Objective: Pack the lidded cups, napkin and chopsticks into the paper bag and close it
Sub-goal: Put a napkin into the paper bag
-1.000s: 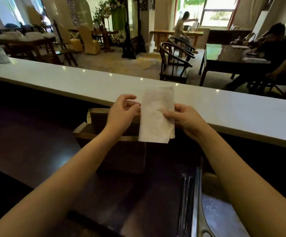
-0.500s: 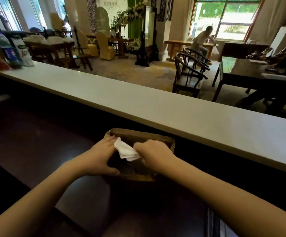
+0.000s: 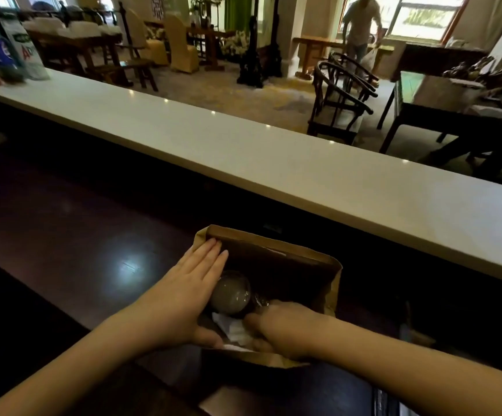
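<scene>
The brown paper bag (image 3: 319,267) stands open on the dark lower counter right in front of me. Inside it I see a cup with a clear domed lid (image 3: 230,292) at the left and the white napkin (image 3: 234,330) lying low near the front wall. My left hand (image 3: 183,295) lies flat with fingers spread against the bag's left rim and side. My right hand (image 3: 276,328) reaches down inside the bag at the front, fingers curled onto the napkin. The chopsticks are not in sight.
A long white raised counter ledge (image 3: 243,151) runs diagonally just behind the bag. Bottles and packets (image 3: 6,52) stand at its far left end. Beyond it are dark chairs (image 3: 340,94), tables and a person (image 3: 359,28) walking.
One second ago both hands held the napkin up flat above the bag. Since then it went down into the bag, and the left hand shifted to the bag's left side.
</scene>
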